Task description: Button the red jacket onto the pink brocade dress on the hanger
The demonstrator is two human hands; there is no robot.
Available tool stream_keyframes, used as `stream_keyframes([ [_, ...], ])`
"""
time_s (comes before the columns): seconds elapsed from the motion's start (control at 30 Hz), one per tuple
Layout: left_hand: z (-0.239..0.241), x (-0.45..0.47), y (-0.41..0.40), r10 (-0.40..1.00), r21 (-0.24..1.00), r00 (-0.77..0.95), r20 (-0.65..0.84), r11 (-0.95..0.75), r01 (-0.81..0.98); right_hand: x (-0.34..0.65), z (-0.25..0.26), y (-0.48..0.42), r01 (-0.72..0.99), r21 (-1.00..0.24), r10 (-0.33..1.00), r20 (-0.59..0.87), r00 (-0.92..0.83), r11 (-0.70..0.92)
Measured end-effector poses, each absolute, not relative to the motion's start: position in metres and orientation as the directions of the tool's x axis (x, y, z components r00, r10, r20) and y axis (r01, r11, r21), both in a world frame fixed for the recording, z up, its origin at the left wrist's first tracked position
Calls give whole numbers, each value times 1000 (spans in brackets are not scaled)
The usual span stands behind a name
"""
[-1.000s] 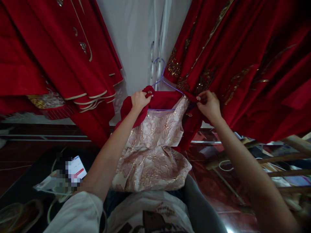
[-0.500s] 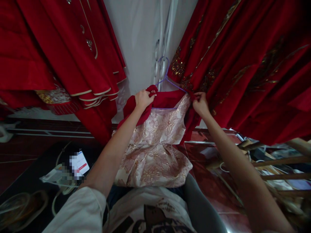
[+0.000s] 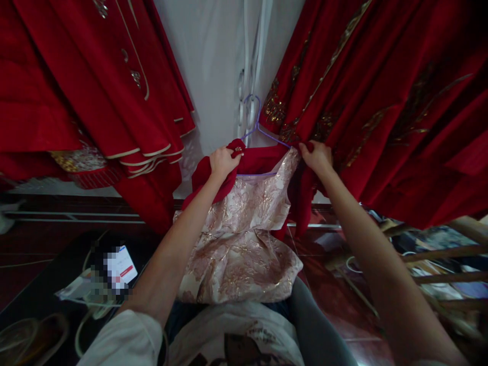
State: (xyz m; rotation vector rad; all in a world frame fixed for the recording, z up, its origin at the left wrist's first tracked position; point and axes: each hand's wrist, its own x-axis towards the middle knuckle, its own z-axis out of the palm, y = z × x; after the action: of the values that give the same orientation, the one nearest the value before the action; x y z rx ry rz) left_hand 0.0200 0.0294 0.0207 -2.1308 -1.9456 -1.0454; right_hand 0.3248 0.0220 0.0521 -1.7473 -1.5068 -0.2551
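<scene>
A pale pink sleeveless dress [image 3: 247, 203] with a shiny floral pattern is on a purple hanger [image 3: 257, 118], its skirt bunched over my lap. Behind its neckline lies a red garment [image 3: 259, 158], draped around the dress's shoulders. My left hand [image 3: 224, 160] pinches the red cloth at the left side, beside a small jewelled ornament [image 3: 238, 149]. At the other shoulder, my right hand [image 3: 317, 154] is closed on the red cloth's edge, next to the dress strap. The exact grip of the right fingers is partly hidden.
Red embroidered garments hang at left [image 3: 145, 112] and right [image 3: 373, 117], close to both hands. A phone [image 3: 121, 267] with a lit screen lies on a black surface [image 3: 34, 290] at lower left. A wooden rack [image 3: 450, 277] holding various items stands at lower right.
My right hand has moved slightly up and turned at the right shoulder, with the red cloth now hanging lower beside the dress. My left hand keeps its grip. The view has shifted a little.
</scene>
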Motion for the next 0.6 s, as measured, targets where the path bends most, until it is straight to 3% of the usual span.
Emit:
stream_keyframes([
  [0.2, 20, 24, 28, 862, 417, -47, 504, -195, 888, 282, 50, 38, 779, -618, 774, 542, 326, 104],
  [0.37, 19, 24, 19, 855, 470, -58, 515, -225, 853, 198, 28, 19, 619, -701, 877, 479, 40, 355],
  [0.47, 9, 21, 4, 830, 463, 2, 557, -313, 829, 170, 12, 2, 587, -684, 868, 493, -65, 433],
  [0.6, -36, 25, -32, 830, 463, 176, 530, -457, 760, 170, -2, -9, 626, -677, 862, 506, 15, 387],
])
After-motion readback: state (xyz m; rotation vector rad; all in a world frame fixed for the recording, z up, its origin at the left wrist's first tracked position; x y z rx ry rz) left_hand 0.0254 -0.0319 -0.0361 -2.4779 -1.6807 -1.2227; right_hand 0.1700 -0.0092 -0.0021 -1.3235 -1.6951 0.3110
